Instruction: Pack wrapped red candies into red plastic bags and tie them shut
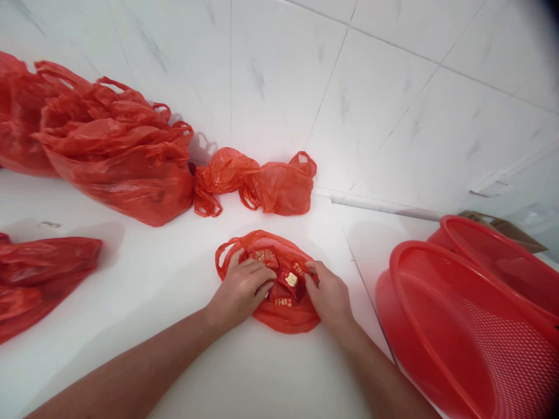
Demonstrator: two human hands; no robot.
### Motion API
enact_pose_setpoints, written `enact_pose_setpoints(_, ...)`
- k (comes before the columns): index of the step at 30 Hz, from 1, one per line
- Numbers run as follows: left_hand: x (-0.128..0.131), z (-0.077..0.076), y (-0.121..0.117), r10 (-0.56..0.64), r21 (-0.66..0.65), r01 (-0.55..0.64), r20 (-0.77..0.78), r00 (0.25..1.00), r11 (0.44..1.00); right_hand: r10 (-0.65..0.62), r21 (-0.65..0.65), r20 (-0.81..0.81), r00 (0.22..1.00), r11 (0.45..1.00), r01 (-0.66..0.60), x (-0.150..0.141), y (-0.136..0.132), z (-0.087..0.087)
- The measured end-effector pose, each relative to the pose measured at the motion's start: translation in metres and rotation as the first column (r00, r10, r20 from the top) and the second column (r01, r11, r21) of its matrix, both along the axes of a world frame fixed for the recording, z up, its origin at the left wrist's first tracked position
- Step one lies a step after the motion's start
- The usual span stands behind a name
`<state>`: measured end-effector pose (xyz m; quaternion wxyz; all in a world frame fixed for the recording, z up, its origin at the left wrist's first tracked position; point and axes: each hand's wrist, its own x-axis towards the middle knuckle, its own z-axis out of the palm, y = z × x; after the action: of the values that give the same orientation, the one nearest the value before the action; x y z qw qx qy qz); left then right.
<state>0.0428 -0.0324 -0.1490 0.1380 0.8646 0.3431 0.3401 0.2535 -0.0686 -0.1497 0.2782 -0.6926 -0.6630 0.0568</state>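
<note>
A small red plastic bag (286, 323) lies with its mouth open on the white tabletop in front of me. Inside it are several small red packets (288, 279) with gold printing. My left hand (242, 285) is at the bag's left side, its fingers bent over the rim and reaching in beside the packets. At the opposite rim, my right hand (329, 291) has thumb and fingers closed on the bag's edge, close to a gold-lettered packet. The fingers partly hide the contents.
Large filled red bags (117, 157) line the tiled wall at the left, with smaller tied red bags (279, 186) beside them. Another red bag (43, 279) lies at the left edge. Red plastic baskets (437, 326) stand at the right, a cardboard box (506, 230) behind them.
</note>
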Motion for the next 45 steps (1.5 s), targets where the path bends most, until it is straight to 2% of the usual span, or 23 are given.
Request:
enact_pose_setpoints(4,0.002,0.003,-0.003,-0.080,0.049,0.084,-0.083,0.993,0.995,0.026,0.094,0.083,0.996,0.995,-0.034,-0.003,-0.003,0.004)
enact_pose_setpoints(7,0.005,0.003,-0.007,-0.125,0.090,0.143,-0.177,0.976,0.986,0.104,0.162,0.097,0.990,0.980,-0.119,-0.007,-0.008,0.008)
enact_pose_setpoints(9,0.008,0.001,-0.009,-0.133,0.099,0.160,-0.232,0.964,0.982,0.214,0.137,0.110,0.971,0.964,-0.228,-0.011,-0.012,0.010)
enact_pose_setpoints(12,0.010,-0.002,-0.012,-0.120,0.097,0.150,-0.264,0.957,0.984,0.342,0.008,0.133,0.930,0.938,-0.346,-0.017,-0.018,0.011)
enact_pose_setpoints(14,0.011,-0.003,-0.013,-0.117,0.092,0.145,-0.255,0.960,0.985,0.364,-0.055,0.142,0.921,0.931,-0.360,-0.021,-0.021,0.011)
enact_pose_setpoints(18,0.010,0.000,-0.016,-0.091,0.091,0.109,-0.183,0.979,0.990,0.373,-0.097,0.125,0.919,0.927,-0.363,-0.022,-0.023,0.014)
enact_pose_setpoints(24,0.009,0.000,-0.015,-0.111,0.051,0.113,-0.041,0.993,0.992,0.429,-0.014,0.085,0.900,0.903,-0.429,-0.019,-0.022,0.013)
enact_pose_setpoints(29,0.009,0.001,-0.012,-0.129,-0.028,0.127,-0.061,0.990,0.991,0.463,0.043,0.120,0.878,0.882,-0.470,-0.018,-0.021,0.008)
enact_pose_setpoints(34,0.010,-0.001,-0.011,-0.143,-0.068,0.139,-0.063,0.988,0.988,0.493,-0.007,0.077,0.867,0.870,-0.494,-0.018,-0.021,0.005)
enact_pose_setpoints(40,0.009,-0.001,-0.011,-0.147,-0.080,0.142,-0.064,0.987,0.987,0.492,-0.020,0.020,0.871,0.871,-0.491,-0.018,-0.021,0.010)
enact_pose_setpoints(45,0.009,0.000,-0.013,-0.171,-0.029,0.169,-0.068,0.983,0.985,0.492,-0.044,0.037,0.870,0.870,-0.491,-0.018,-0.023,0.012)
